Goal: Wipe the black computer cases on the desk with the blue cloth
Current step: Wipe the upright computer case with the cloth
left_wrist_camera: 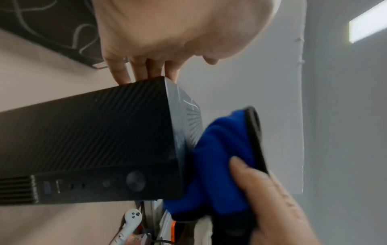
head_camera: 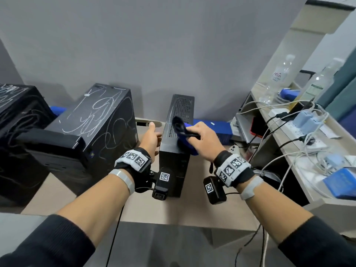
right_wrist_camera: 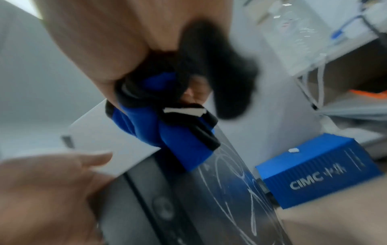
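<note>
A slim black computer case [head_camera: 176, 151] stands upright mid-desk, with white scribbles on its vented top. My right hand [head_camera: 200, 137] grips a bunched blue cloth [head_camera: 185, 143] with black edging and holds it against the case's top near the front. My left hand [head_camera: 154, 132] rests on the case's left side with its fingers [left_wrist_camera: 144, 69] straight. The right wrist view shows the cloth [right_wrist_camera: 167, 132] touching the scribbled panel [right_wrist_camera: 226, 190]. A larger black case [head_camera: 96, 122] covered in scribbles stands to the left, and another black case [head_camera: 17, 112] sits at the far left.
A blue CIMC box [head_camera: 221, 130] lies just behind and to the right of the slim case. The right-hand shelf [head_camera: 289, 143] carries water bottles [head_camera: 277, 81], a power strip [head_camera: 302, 126], chargers and many loose cables. A white controller [left_wrist_camera: 132, 218] lies by the case's foot. A grey wall backs the desk.
</note>
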A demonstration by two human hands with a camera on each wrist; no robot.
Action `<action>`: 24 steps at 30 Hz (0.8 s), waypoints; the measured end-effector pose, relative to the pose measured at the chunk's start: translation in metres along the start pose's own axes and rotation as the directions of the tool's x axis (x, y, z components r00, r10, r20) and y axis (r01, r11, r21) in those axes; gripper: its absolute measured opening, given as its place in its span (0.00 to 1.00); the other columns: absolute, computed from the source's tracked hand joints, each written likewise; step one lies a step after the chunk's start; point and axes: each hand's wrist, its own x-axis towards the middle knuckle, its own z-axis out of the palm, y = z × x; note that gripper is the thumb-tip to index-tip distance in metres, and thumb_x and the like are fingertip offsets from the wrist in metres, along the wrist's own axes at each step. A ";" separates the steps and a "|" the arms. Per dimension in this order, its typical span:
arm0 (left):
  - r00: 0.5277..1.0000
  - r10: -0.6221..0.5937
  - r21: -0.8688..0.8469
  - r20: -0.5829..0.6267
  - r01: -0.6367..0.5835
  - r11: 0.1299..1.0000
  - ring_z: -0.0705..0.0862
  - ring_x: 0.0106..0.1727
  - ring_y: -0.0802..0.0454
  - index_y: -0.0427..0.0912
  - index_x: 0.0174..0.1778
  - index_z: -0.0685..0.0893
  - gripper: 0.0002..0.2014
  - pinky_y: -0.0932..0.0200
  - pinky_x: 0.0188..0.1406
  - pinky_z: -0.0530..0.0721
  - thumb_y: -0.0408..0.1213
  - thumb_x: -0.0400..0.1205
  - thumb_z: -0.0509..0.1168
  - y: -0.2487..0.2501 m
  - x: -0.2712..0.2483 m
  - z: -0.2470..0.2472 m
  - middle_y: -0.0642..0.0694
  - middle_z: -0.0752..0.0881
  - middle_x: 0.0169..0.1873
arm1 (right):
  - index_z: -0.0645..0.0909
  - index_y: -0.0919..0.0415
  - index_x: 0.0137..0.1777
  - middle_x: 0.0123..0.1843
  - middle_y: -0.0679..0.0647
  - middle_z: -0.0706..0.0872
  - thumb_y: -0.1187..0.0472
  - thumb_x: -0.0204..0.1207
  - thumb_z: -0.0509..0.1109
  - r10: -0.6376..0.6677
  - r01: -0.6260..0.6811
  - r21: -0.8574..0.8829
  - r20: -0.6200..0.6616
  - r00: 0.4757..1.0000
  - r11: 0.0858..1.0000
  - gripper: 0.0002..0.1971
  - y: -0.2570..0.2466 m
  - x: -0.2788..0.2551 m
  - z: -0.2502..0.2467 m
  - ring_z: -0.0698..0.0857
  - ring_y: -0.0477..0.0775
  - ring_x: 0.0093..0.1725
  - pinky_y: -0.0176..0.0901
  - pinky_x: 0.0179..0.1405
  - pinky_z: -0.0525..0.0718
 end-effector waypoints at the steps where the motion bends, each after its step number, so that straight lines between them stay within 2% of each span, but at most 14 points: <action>1: 1.000 -0.015 0.002 0.013 0.015 1.000 0.84 0.61 0.45 0.41 0.50 0.89 0.37 0.47 0.70 0.77 0.66 0.88 0.42 0.000 0.003 -0.002 0.45 0.89 0.49 | 0.89 0.57 0.59 0.48 0.59 0.80 0.67 0.73 0.69 -0.077 0.081 -0.063 0.058 0.995 0.995 0.16 -0.002 -0.003 0.007 0.77 0.59 0.50 0.40 0.50 0.68; 2: 0.999 -0.031 0.006 0.018 0.030 1.000 0.84 0.61 0.45 0.42 0.46 0.88 0.38 0.45 0.73 0.75 0.67 0.87 0.41 0.000 0.006 -0.003 0.45 0.89 0.47 | 0.89 0.53 0.59 0.51 0.56 0.81 0.64 0.72 0.68 -0.151 0.164 -0.133 0.105 0.983 0.977 0.17 -0.003 -0.007 0.012 0.76 0.60 0.52 0.43 0.53 0.68; 4: 0.998 -0.062 0.006 0.030 0.062 0.998 0.85 0.56 0.47 0.41 0.48 0.87 0.41 0.47 0.69 0.79 0.70 0.85 0.39 0.002 0.015 -0.007 0.45 0.89 0.48 | 0.88 0.47 0.62 0.65 0.51 0.83 0.58 0.71 0.66 -0.239 0.291 -0.273 0.206 0.949 0.917 0.20 0.000 -0.010 0.018 0.75 0.63 0.64 0.53 0.65 0.68; 6: 0.993 -0.102 0.016 0.064 0.101 0.995 0.87 0.58 0.47 0.40 0.56 0.90 0.49 0.47 0.68 0.82 0.78 0.79 0.37 0.004 0.024 -0.014 0.44 0.92 0.51 | 0.79 0.44 0.73 0.80 0.46 0.73 0.55 0.75 0.60 -0.204 0.327 -0.295 0.380 0.902 0.898 0.25 0.005 -0.008 0.013 0.64 0.61 0.81 0.61 0.78 0.54; 7: 0.990 -0.115 0.041 0.083 0.112 0.993 0.88 0.60 0.46 0.41 0.57 0.91 0.53 0.46 0.71 0.81 0.81 0.75 0.35 0.006 0.029 -0.017 0.43 0.93 0.51 | 0.73 0.43 0.78 0.84 0.43 0.66 0.56 0.78 0.58 -0.168 0.320 -0.274 0.463 0.871 0.907 0.27 0.008 -0.003 0.009 0.57 0.56 0.85 0.60 0.80 0.47; 9: 0.990 -0.113 0.102 0.080 0.105 0.989 0.87 0.59 0.48 0.44 0.51 0.94 0.56 0.46 0.72 0.75 0.82 0.72 0.31 0.006 0.039 -0.021 0.46 0.94 0.49 | 0.65 0.43 0.82 0.86 0.40 0.57 0.57 0.83 0.55 -0.133 0.316 -0.234 0.570 0.811 0.919 0.27 0.015 0.017 0.001 0.48 0.48 0.87 0.55 0.81 0.40; 11: 0.995 -0.100 0.157 0.007 0.097 0.983 0.85 0.56 0.51 0.44 0.45 0.94 0.54 0.46 0.65 0.72 0.80 0.76 0.29 0.007 0.038 -0.021 0.50 0.93 0.46 | 0.61 0.44 0.84 0.87 0.40 0.53 0.60 0.86 0.56 -0.103 0.314 -0.240 0.621 0.777 0.919 0.27 0.024 0.051 -0.004 0.45 0.46 0.87 0.56 0.82 0.38; 12: 0.995 -0.102 0.172 -0.009 0.102 0.980 0.85 0.57 0.51 0.44 0.46 0.93 0.54 0.46 0.61 0.71 0.79 0.76 0.28 0.008 0.038 -0.022 0.50 0.93 0.47 | 0.59 0.46 0.85 0.87 0.41 0.51 0.60 0.87 0.56 -0.074 0.313 -0.270 0.638 0.766 0.911 0.27 0.031 0.074 -0.005 0.44 0.47 0.87 0.58 0.82 0.38; 15: 0.992 -0.128 0.197 0.022 0.121 0.973 0.85 0.54 0.52 0.45 0.49 0.95 0.55 0.48 0.54 0.68 0.78 0.76 0.27 0.009 0.039 -0.024 0.50 0.93 0.49 | 0.51 0.51 0.87 0.88 0.45 0.47 0.58 0.88 0.56 0.051 0.258 -0.395 0.624 0.780 0.881 0.30 0.051 0.142 -0.008 0.43 0.52 0.87 0.63 0.84 0.42; 18: 0.989 -0.144 0.181 0.039 0.134 0.974 0.83 0.44 0.53 0.46 0.38 0.95 0.52 0.49 0.56 0.68 0.78 0.77 0.30 0.010 0.037 -0.021 0.51 0.92 0.38 | 0.46 0.54 0.87 0.89 0.47 0.44 0.54 0.88 0.55 0.156 0.175 -0.449 0.609 0.778 0.876 0.32 0.059 0.182 -0.012 0.41 0.54 0.87 0.66 0.83 0.41; 19: 0.987 -0.151 0.169 0.050 0.141 0.975 0.83 0.42 0.53 0.46 0.35 0.94 0.52 0.48 0.58 0.69 0.80 0.76 0.32 0.011 0.036 -0.019 0.50 0.91 0.34 | 0.47 0.54 0.87 0.89 0.48 0.43 0.53 0.88 0.56 0.177 0.154 -0.451 0.608 0.773 0.879 0.32 0.058 0.185 -0.012 0.40 0.54 0.87 0.67 0.83 0.41; 21: 0.985 -0.156 0.146 0.079 0.143 0.979 0.84 0.44 0.50 0.45 0.35 0.94 0.54 0.43 0.66 0.72 0.86 0.66 0.35 0.012 0.037 -0.015 0.47 0.92 0.37 | 0.49 0.52 0.87 0.89 0.48 0.43 0.52 0.87 0.57 0.183 0.154 -0.452 0.616 0.766 0.879 0.31 0.049 0.174 -0.009 0.40 0.57 0.87 0.69 0.82 0.40; 23: 0.984 -0.149 0.128 0.096 0.136 0.982 0.86 0.54 0.45 0.45 0.43 0.95 0.58 0.39 0.75 0.72 0.90 0.56 0.39 0.012 0.040 -0.012 0.44 0.93 0.47 | 0.51 0.48 0.87 0.89 0.48 0.43 0.51 0.86 0.58 0.122 0.242 -0.435 0.657 0.744 0.867 0.31 0.034 0.138 -0.007 0.39 0.57 0.87 0.68 0.82 0.39; 24: 0.983 -0.156 0.115 0.099 0.144 0.983 0.86 0.59 0.43 0.46 0.48 0.95 0.59 0.38 0.77 0.72 0.91 0.55 0.39 0.011 0.043 -0.012 0.45 0.93 0.51 | 0.51 0.46 0.86 0.88 0.46 0.42 0.49 0.86 0.57 0.057 0.317 -0.398 0.695 0.717 0.861 0.31 0.026 0.113 -0.005 0.37 0.55 0.87 0.67 0.83 0.38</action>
